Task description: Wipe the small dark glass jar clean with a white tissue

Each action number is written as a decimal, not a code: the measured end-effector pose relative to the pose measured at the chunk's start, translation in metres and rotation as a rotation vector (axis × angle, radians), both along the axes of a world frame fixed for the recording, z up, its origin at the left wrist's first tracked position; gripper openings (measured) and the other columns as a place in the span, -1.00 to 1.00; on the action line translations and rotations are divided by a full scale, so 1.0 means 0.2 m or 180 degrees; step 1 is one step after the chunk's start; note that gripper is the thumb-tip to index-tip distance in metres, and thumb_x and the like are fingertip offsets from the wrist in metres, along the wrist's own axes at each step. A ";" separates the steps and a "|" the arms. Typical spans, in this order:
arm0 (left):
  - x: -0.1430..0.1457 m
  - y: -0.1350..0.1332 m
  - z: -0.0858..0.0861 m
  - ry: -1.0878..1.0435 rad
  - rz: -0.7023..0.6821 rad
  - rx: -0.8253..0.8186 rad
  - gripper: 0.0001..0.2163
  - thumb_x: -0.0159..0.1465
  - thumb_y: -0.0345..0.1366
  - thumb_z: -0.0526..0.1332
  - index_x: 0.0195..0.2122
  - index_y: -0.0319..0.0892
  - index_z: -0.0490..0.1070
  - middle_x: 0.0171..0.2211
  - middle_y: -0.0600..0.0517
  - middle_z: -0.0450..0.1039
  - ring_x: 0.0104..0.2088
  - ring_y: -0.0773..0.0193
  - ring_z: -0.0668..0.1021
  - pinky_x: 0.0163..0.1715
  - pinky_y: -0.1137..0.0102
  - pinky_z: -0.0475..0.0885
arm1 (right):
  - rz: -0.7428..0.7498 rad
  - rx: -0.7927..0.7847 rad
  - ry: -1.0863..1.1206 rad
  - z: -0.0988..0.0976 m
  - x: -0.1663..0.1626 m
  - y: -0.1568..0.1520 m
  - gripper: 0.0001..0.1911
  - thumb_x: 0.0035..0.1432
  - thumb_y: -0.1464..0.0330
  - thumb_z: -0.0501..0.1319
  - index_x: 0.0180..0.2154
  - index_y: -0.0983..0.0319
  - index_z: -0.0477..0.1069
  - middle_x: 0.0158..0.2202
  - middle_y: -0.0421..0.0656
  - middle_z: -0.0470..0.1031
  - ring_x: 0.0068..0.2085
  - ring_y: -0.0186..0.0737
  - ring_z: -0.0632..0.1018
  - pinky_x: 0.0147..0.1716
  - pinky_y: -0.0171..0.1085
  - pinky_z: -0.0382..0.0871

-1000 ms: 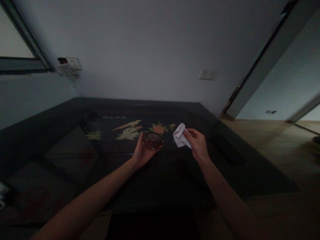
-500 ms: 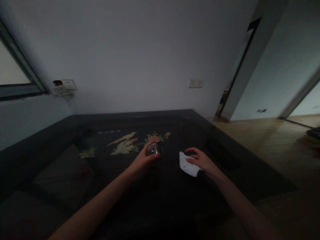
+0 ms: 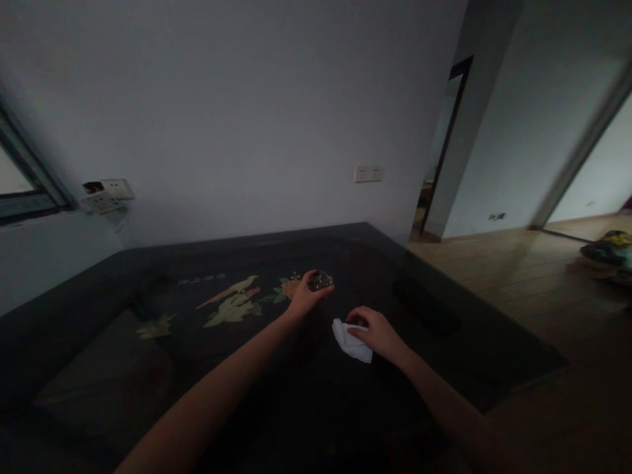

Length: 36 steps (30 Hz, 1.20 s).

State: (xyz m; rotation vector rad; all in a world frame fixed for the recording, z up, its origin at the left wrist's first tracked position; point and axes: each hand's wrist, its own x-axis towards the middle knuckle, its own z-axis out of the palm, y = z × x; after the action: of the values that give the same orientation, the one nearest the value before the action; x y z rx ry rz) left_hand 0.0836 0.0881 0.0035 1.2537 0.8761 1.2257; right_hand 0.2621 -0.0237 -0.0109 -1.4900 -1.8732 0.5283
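Note:
My left hand (image 3: 302, 299) is curled around a small clear glass cup (image 3: 322, 281), thumb on the near side and fingers on the far side. The cup is over the dark table (image 3: 380, 263), just right of a printed flower. Whether its base touches the tabletop I cannot tell. Nearer to me and to the right, my right hand (image 3: 379, 336) pinches a white tissue or cloth (image 3: 351, 345) between thumb and fingers. Its loose part spreads to the left, low over the tabletop. A gap separates the two hands.
Bird, leaf and flower decorations (image 3: 234, 306) show on the glossy tabletop. Behind it stands a wall with a double socket (image 3: 368, 174); more sockets (image 3: 116, 189) hang at the left near a window. Wooden floor (image 3: 518, 270) lies beyond the table's right edge.
My left hand has moved the glass cup away from me and to the right, past the printed flower. My right hand still holds the white tissue or cloth. The view has turned slightly right.

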 end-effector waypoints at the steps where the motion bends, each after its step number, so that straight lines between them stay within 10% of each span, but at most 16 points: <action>1: 0.03 0.02 -0.01 -0.0022 0.0021 0.0043 -0.42 -0.20 -0.39 0.49 -0.11 -0.13 0.39 -0.25 -0.04 0.45 -0.20 0.16 0.50 -0.08 0.26 0.34 | 0.0004 0.0080 -0.0072 0.00 0.01 -0.01 -0.88 0.04 0.40 0.26 -0.29 0.21 0.48 -0.27 -0.12 0.52 -0.22 -0.16 0.51 -0.21 -0.21 0.36; 15: 0.27 0.19 -0.26 0.1643 0.0460 0.1381 -0.29 -0.17 -0.26 0.47 0.02 -0.22 0.24 -0.02 -0.15 0.34 0.03 0.04 0.42 0.08 0.16 0.24 | 0.0443 -0.0024 -0.0401 0.03 0.02 -0.06 -0.72 0.06 0.25 0.31 -0.16 0.18 0.51 -0.06 -0.11 0.52 -0.03 -0.09 0.46 0.00 -0.15 0.28; 36: 0.23 0.18 -0.29 0.2381 0.0497 0.1658 -0.31 -0.11 -0.13 0.44 0.02 -0.25 0.26 -0.05 -0.20 0.39 0.01 -0.03 0.44 0.03 0.11 0.29 | 0.0558 0.0054 -0.0702 -0.01 0.00 -0.04 -0.69 0.02 0.28 0.34 -0.15 0.18 0.47 -0.05 -0.11 0.49 -0.01 -0.08 0.42 0.00 -0.13 0.26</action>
State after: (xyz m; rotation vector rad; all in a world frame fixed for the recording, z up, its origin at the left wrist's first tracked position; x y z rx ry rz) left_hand 0.1299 0.1239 -0.0542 2.1754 1.2429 1.1465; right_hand 0.2614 -0.0321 -0.0134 -1.4288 -2.1883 0.4414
